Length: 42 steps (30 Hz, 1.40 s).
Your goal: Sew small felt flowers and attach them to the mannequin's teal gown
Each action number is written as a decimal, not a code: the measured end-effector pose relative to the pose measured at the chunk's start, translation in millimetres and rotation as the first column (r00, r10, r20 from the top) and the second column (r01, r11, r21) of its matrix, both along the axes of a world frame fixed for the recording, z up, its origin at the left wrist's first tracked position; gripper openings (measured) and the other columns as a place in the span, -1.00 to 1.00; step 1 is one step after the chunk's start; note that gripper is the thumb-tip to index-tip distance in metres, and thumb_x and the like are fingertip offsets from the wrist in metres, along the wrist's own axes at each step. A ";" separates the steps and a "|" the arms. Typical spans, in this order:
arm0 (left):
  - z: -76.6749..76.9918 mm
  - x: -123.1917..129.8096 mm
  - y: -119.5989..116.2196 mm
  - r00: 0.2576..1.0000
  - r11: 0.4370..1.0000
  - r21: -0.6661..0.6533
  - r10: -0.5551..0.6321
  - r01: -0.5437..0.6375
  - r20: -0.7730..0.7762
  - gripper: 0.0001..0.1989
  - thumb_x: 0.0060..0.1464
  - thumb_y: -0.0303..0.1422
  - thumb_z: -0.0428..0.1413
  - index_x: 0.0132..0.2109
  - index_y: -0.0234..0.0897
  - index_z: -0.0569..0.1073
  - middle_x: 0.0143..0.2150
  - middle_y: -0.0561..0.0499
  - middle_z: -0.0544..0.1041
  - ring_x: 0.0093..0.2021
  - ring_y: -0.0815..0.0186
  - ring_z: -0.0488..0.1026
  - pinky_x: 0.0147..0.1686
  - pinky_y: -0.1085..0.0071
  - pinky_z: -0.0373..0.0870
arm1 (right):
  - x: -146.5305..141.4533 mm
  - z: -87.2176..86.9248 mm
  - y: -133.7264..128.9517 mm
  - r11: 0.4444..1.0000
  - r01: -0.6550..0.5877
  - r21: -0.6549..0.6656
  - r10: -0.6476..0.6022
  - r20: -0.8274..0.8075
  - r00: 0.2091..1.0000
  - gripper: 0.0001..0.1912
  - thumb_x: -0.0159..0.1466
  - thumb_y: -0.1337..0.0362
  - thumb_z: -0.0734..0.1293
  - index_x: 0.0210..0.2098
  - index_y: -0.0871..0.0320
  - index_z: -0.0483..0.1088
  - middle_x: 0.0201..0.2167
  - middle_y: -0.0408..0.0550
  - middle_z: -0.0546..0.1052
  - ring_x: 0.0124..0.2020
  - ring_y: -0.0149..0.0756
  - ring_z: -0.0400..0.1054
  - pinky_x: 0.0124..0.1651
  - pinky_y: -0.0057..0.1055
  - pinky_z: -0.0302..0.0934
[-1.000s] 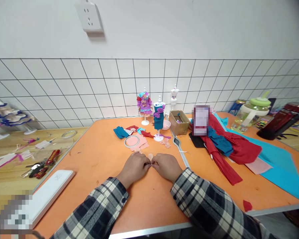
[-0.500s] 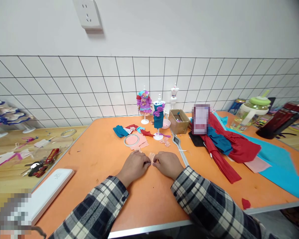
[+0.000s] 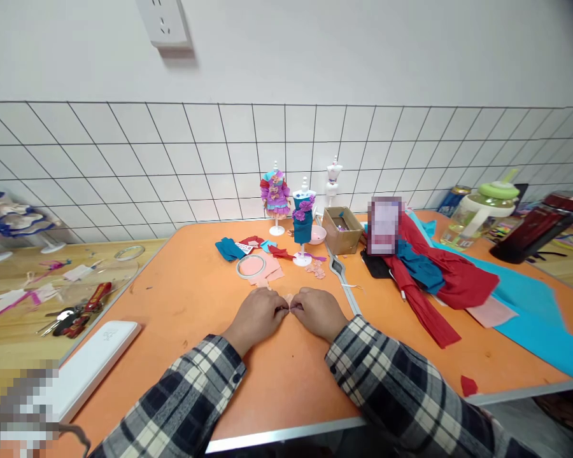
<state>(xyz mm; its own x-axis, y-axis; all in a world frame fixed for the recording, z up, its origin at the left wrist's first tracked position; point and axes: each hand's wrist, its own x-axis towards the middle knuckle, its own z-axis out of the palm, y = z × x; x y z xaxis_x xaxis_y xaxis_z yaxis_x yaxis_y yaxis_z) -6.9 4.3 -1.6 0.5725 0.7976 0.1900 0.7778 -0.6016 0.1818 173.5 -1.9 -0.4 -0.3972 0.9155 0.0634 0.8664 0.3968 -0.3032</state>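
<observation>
My left hand (image 3: 256, 316) and my right hand (image 3: 319, 312) rest on the orange table (image 3: 191, 305), fingertips pinched together on a small pink fabric piece (image 3: 289, 298) between them. Just beyond lie more pink fabric pieces (image 3: 267, 270) under a clear ring (image 3: 251, 266). Behind those stands a small mannequin in a teal dress (image 3: 304, 221) and another in a purple dress (image 3: 275, 194). A bare white mannequin (image 3: 333, 177) is by the tiled wall.
A small cardboard box (image 3: 342, 229) and pink dish (image 3: 318, 235) sit behind the mannequins. Red cloth (image 3: 439, 286), teal cloth (image 3: 535, 312) and pale pink cloth spread to the right. A green-lidded bottle (image 3: 482, 213) stands far right. A white case (image 3: 95, 362) and keys (image 3: 71, 315) lie left.
Both hands stay pinched on the pink piece and have shifted slightly; the view has tilted a little downward.
</observation>
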 end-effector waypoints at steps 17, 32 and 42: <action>3.3 2.3 -1.5 0.999 0.999 -0.021 0.024 -0.024 0.030 -0.85 0.12 -0.38 0.09 -0.20 -0.20 0.55 -0.35 0.00 0.58 -0.28 0.22 0.43 -0.22 0.29 0.26 | -0.7 2.2 -1.0 0.999 0.021 -0.036 -0.022 -0.025 0.999 -0.81 0.28 0.28 0.24 -0.26 0.05 0.52 -0.29 -0.12 0.52 -0.27 -0.35 0.36 -0.36 -0.42 -0.02; 0.8 0.8 1.5 1.000 1.000 0.012 -0.027 0.028 -0.015 -0.82 0.15 -0.39 0.07 -0.26 -0.16 0.59 -0.36 0.00 0.58 -0.28 0.23 0.44 -0.23 0.30 0.24 | -1.1 2.5 -1.5 0.997 0.046 -0.059 -0.050 -0.069 0.996 -0.80 0.29 0.23 0.25 -0.21 0.05 0.52 -0.23 -0.10 0.53 -0.21 -0.33 0.37 -0.28 -0.43 0.04; 2.8 1.8 0.0 1.000 1.000 0.002 -0.003 0.003 -0.023 -0.83 0.15 -0.37 0.08 -0.24 -0.16 0.59 -0.34 -0.02 0.58 -0.28 0.21 0.44 -0.23 0.28 0.24 | -1.8 3.2 -1.1 0.995 0.060 -0.078 -0.061 -0.015 0.998 -0.83 0.29 0.23 0.26 -0.25 0.06 0.50 -0.24 -0.13 0.53 -0.22 -0.35 0.37 -0.31 -0.42 0.04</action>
<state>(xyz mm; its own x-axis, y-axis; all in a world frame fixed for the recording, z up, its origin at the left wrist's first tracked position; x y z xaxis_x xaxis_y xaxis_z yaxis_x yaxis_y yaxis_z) -5.1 4.4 1.2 0.5794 0.7954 0.1780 0.7799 -0.6044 0.1625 171.7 -3.1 2.9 -0.3405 0.9402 -0.0019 0.8822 0.3188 -0.3465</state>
